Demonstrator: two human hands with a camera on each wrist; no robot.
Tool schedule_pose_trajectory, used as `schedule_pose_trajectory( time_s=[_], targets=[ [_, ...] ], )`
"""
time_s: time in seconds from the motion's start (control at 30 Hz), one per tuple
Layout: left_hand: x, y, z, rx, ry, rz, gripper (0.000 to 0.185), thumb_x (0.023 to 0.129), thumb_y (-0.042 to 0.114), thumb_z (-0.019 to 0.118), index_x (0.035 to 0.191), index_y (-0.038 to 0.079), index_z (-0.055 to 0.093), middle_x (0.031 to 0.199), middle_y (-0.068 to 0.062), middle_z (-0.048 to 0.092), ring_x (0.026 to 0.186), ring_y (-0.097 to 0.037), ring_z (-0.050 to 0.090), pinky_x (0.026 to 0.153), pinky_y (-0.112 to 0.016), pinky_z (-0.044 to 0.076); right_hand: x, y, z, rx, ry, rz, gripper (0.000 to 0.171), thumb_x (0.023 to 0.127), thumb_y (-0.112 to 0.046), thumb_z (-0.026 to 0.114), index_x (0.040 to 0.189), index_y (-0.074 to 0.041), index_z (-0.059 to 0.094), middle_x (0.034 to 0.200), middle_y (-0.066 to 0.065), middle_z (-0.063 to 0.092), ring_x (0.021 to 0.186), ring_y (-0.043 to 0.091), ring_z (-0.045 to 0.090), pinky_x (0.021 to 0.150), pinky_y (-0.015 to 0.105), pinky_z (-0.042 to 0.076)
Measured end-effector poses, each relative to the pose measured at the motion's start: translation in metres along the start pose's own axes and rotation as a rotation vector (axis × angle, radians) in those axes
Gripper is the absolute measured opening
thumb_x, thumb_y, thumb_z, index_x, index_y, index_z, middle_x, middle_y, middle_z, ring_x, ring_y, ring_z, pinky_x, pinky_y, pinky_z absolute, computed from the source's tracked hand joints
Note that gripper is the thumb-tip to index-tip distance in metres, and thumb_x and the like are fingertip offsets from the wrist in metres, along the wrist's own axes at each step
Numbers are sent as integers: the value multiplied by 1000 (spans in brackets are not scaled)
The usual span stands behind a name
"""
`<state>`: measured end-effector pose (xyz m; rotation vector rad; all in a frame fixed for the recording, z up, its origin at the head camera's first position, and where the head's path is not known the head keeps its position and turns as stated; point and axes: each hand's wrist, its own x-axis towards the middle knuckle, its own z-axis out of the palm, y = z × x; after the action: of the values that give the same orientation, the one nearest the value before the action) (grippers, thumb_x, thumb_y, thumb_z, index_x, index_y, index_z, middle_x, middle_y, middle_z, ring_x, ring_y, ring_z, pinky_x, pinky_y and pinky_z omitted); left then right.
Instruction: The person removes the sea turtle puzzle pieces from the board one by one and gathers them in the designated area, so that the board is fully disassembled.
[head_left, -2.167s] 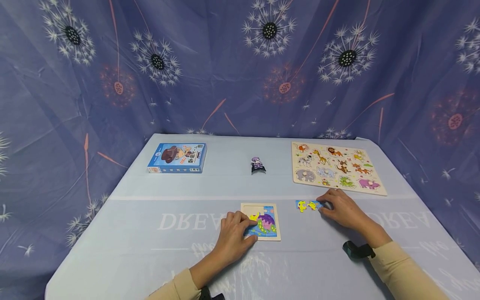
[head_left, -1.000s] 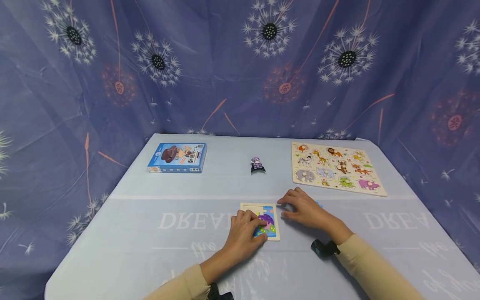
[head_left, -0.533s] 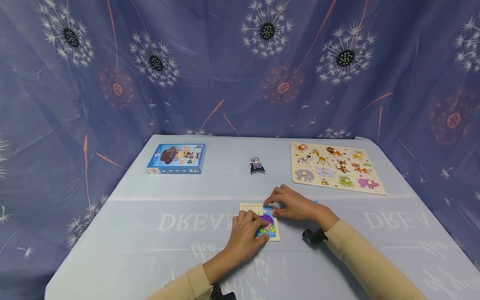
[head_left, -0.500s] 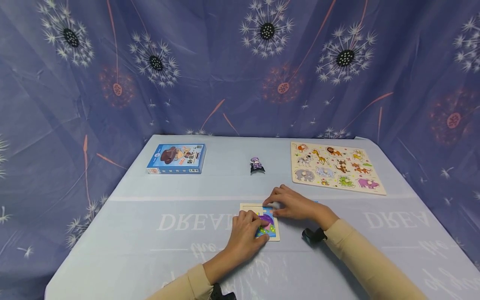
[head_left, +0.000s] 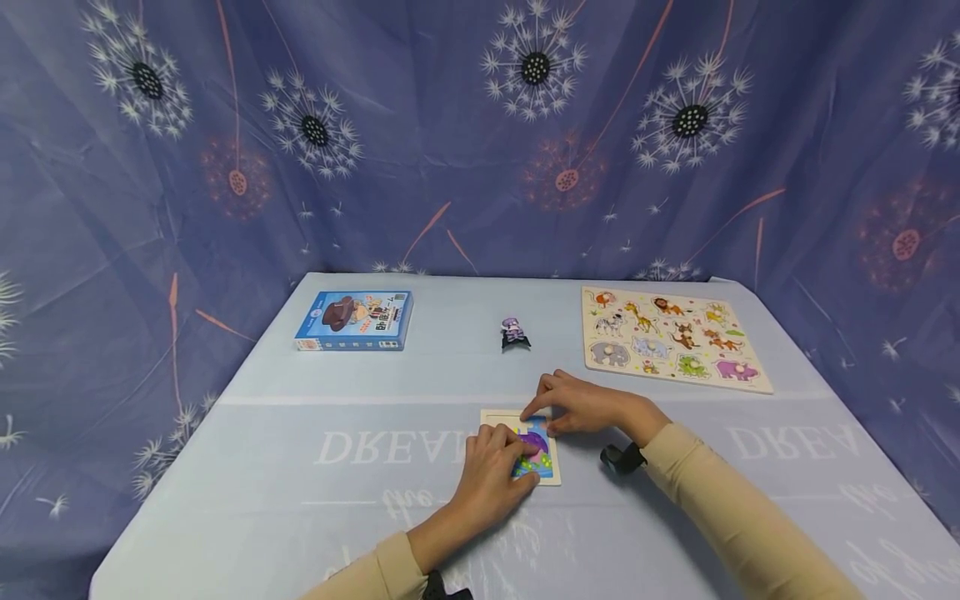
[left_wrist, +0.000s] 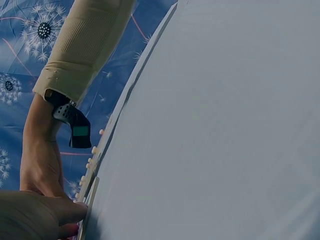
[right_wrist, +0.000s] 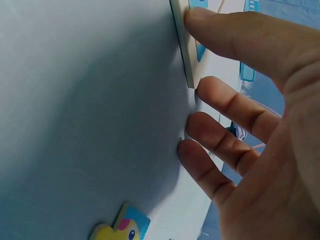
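Note:
A small wooden jigsaw puzzle, with a pale frame and a purple, green and blue picture, lies flat near the table's middle. My left hand holds it from the left, bent fingers over the picture and thumb at the front edge. From the right, my right hand grips the far right corner, index fingertip at the far side and thumb on the right rim. In the right wrist view that thumb lies on the puzzle edge, and the other visible fingers curl beside it. A loose yellow-and-blue puzzle piece lies on the table.
A larger wooden animal peg puzzle lies at the back right. At the back left is a blue box, and a small purple-and-black figure is at the back middle. A patterned curtain hangs behind the table.
My right hand has left the loose pieces on the right and moved left to the puzzle's far right corner. My left hand has shifted slightly right over the puzzle.

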<state>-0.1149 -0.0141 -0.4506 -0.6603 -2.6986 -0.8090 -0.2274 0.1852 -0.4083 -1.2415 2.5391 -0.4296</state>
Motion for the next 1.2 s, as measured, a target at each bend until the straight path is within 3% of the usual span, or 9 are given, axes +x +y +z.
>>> schedule_pose_trajectory(
  time_s=[0.7, 1.2],
  targets=[
    [0, 1, -1, 9, 8, 0, 31, 75, 30, 74, 103, 18, 72, 101, 5, 56, 95, -13, 42, 83, -35, 30, 4, 0, -3, 12, -28, -17, 33, 83, -23, 71, 113, -36, 65, 102, -3, 53, 90, 13, 41, 78, 27, 36],
    [-1, 1, -1, 20, 0, 2, 30, 74, 30, 73, 103, 19, 72, 102, 5, 56, 95, -14, 43, 82, -34, 30, 9, -4, -4, -42, -69, 1, 34, 77, -22, 72, 106, -36, 61, 101, -2, 51, 89, 12, 38, 77, 28, 35]
  ],
)
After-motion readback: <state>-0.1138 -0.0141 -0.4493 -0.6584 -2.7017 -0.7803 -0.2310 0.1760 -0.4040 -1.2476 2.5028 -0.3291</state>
